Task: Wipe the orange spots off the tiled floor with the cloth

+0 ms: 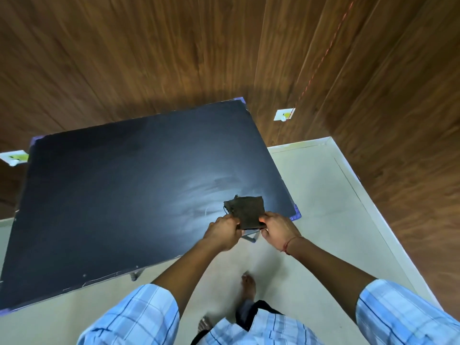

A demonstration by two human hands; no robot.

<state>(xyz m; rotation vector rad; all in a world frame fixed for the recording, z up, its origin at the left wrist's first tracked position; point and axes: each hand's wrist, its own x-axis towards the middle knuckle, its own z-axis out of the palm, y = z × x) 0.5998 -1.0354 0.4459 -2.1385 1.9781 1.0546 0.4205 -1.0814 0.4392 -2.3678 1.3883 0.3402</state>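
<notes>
Over the table (124, 195) edge, left hand (222, 231) and right hand (276, 229) pinch the cloth (246, 211). Floor (323, 207) looks unwiped; no orange spots visible

Dark brown cloth (245, 211), folded square, held aloft, pale tiled floor (323, 207) beneath

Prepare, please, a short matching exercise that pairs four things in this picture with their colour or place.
Things:
1. cloth
2. table
3. thread
4. floor

Descriptions:
A. pale tiles underfoot
B. red, tied round a wrist
C. dark, gripped by the left hand and the right hand
D. wide black top

Pairs: 1-C, 2-D, 3-B, 4-A.
</notes>
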